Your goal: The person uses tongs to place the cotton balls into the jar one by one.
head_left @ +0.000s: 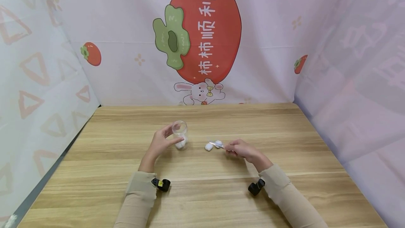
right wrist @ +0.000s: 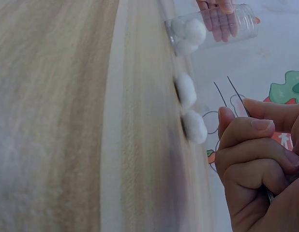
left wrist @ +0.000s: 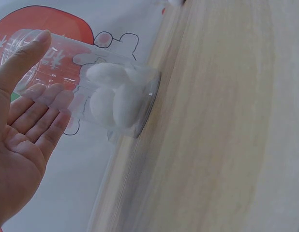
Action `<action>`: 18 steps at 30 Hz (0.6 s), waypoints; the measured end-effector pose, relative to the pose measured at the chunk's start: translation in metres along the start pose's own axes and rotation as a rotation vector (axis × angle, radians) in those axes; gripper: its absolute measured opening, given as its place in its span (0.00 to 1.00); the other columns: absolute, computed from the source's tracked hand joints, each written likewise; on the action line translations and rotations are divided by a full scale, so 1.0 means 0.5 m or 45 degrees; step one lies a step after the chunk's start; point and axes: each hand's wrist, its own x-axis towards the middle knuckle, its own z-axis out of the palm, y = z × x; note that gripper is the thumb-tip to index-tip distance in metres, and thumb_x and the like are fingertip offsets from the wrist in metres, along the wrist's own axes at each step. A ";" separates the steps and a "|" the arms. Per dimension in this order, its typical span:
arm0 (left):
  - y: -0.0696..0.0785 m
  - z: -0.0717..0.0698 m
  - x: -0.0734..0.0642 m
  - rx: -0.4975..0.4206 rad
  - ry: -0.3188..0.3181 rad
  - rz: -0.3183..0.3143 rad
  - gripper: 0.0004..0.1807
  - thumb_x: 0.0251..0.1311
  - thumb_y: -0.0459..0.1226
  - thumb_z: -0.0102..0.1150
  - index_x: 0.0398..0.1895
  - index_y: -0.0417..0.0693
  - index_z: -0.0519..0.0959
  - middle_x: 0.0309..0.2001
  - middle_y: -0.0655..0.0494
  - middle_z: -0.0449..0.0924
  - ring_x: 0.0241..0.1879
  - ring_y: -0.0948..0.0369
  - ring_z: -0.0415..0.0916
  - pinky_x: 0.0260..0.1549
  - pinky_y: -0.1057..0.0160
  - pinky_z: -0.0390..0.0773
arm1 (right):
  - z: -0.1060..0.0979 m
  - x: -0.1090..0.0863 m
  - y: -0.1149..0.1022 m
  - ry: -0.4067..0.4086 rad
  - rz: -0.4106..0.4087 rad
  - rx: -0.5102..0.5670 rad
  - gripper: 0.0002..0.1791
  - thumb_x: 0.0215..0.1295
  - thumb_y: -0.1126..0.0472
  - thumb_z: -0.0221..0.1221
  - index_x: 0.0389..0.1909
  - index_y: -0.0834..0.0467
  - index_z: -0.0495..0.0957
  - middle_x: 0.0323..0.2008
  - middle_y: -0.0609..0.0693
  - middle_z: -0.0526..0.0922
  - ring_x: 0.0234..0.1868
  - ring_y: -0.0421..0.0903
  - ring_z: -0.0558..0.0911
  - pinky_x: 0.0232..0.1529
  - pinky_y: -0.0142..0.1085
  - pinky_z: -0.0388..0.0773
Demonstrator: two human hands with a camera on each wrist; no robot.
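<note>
My left hand point(head_left: 160, 143) holds a clear plastic jar point(left wrist: 77, 72), thumb on one side and fingers on the other. The jar stands upright on the table with its top uncovered, and several white cotton balls point(left wrist: 113, 99) lie in its lower part. In my right hand point(right wrist: 261, 154) is a pair of metal tweezers point(right wrist: 234, 94), pinched between thumb and forefinger, its two tips apart. Two more cotton balls lie on the table between the hands: a nearer one point(head_left: 209, 146) and another point(head_left: 218, 144), which the tweezers overlap in the head view.
The wood-grain table point(head_left: 202, 200) reaches back to a white cloth backdrop point(head_left: 126, 17) printed with persimmons and a rabbit. Cloth also hangs along the left and right sides. A black wrist camera point(head_left: 164, 185) is strapped at the left sleeve, another point(head_left: 256, 187) at the right.
</note>
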 end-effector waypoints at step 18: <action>-0.002 0.001 0.001 -0.011 0.003 -0.002 0.37 0.54 0.34 0.68 0.67 0.37 0.66 0.64 0.38 0.72 0.67 0.43 0.68 0.71 0.46 0.67 | -0.005 -0.009 0.020 -0.027 0.074 -0.039 0.17 0.71 0.56 0.51 0.26 0.63 0.77 0.13 0.41 0.66 0.12 0.34 0.56 0.13 0.23 0.53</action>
